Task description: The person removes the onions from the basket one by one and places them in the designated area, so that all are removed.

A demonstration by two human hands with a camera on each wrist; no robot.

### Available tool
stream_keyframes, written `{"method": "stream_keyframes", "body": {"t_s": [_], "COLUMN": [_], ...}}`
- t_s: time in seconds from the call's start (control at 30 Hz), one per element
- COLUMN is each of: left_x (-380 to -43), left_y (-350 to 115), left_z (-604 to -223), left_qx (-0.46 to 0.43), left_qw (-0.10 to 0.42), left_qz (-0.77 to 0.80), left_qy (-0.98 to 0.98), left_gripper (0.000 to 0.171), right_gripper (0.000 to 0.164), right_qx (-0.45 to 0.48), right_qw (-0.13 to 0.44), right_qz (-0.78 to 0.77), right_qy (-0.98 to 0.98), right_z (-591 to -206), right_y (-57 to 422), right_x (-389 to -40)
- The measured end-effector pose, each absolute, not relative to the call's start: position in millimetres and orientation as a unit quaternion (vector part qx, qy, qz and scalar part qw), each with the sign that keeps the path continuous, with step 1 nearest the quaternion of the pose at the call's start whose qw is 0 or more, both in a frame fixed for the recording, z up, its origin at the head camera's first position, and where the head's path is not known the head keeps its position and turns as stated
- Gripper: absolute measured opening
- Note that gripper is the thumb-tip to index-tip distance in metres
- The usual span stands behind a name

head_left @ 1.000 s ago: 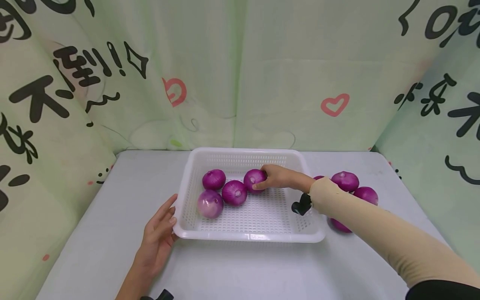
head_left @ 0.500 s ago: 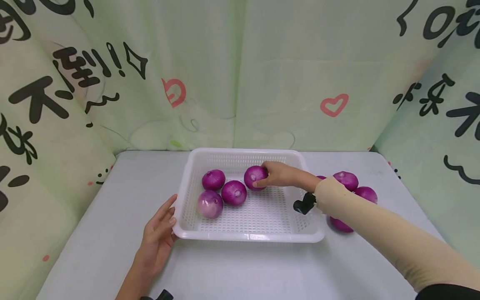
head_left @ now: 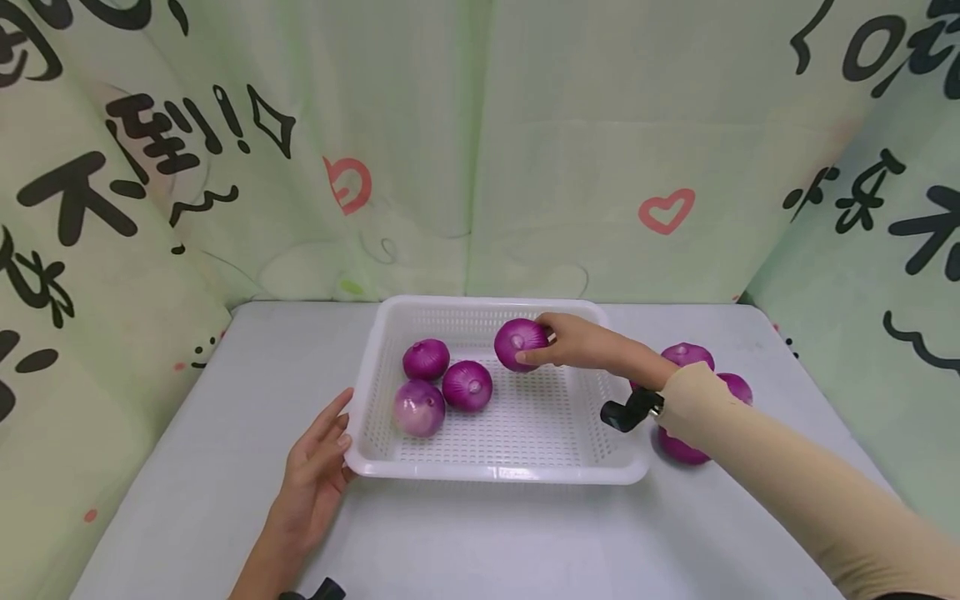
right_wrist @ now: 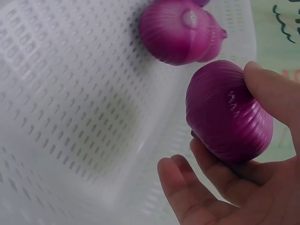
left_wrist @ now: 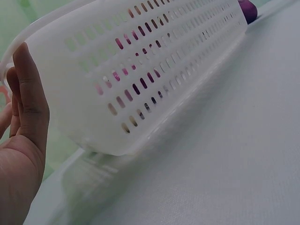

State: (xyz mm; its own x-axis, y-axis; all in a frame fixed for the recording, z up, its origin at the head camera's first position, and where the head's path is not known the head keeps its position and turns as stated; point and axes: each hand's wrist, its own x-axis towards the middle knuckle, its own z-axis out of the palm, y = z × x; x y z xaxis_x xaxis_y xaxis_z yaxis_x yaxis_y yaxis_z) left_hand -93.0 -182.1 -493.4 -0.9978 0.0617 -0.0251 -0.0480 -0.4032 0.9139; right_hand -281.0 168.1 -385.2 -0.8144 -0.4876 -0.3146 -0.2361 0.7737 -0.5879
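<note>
— Red onion point(head_left: 521, 343), where do you have it on the head view?

— I see it gripped in my right hand point(head_left: 573, 343), lifted over the far part of the white perforated basket point(head_left: 495, 475). Three more onions point(head_left: 442, 385) lie clustered in the basket's left half; other onions point(head_left: 693, 400) sit on the table point(head_left: 187, 467) to the right of it. My left hand point(head_left: 318, 471) rests flat, fingers straight, against the basket's near left corner.

— Left wrist view?

— My left hand point(left_wrist: 21, 140) is relaxed and holds nothing, with one finger up along the basket's wall point(left_wrist: 140, 70).

— Right wrist?

— My right hand's fingers point(right_wrist: 211, 173) curl under the held onion point(right_wrist: 228, 112), with the thumb on its other side. Below it, clear of it, one onion point(right_wrist: 180, 30) lies on the basket floor point(right_wrist: 70, 117).
</note>
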Motion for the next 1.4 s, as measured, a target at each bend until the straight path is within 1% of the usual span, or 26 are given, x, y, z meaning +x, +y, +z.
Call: {"method": "stream_keyframes", "body": {"t_s": [0.23,0.4,0.87,1.13,1.4], "left_x": [-94.0,-94.0,-93.3,-93.7,-92.0], "left_y": [-183.0,-183.7,-183.0,-183.6,-181.7], "left_z": [-493.6,-494.3,-492.4,-493.6,-490.2], "left_qx": [0.011,0.015,0.01,0.011,0.005], "left_qw": [0.034,0.032,0.033,0.033,0.033], "left_qz": [0.839,0.839,0.837,0.839,0.838], "left_qy": [0.543,0.542,0.546,0.544,0.544], "left_gripper": [0.056,0.057,0.056,0.057,0.056], "right_gripper": [0.073,0.078,0.077,0.081,0.084], "right_qx": [-0.164,-0.154,-0.136,-0.115,-0.107], "right_qw": [0.245,0.243,0.208,0.193,0.195], "right_qz": [-0.303,-0.318,-0.338,-0.351,-0.368], "right_qy": [0.907,0.903,0.908,0.909,0.903], "right_z": [-371.1,-361.6,-337.1,-332.0,-333.4], "right_y": [179.5,191.5,230.3,260.1,288.4], "right_x": [-278.3,-283.4,-296.1,-306.8,-310.9]}}
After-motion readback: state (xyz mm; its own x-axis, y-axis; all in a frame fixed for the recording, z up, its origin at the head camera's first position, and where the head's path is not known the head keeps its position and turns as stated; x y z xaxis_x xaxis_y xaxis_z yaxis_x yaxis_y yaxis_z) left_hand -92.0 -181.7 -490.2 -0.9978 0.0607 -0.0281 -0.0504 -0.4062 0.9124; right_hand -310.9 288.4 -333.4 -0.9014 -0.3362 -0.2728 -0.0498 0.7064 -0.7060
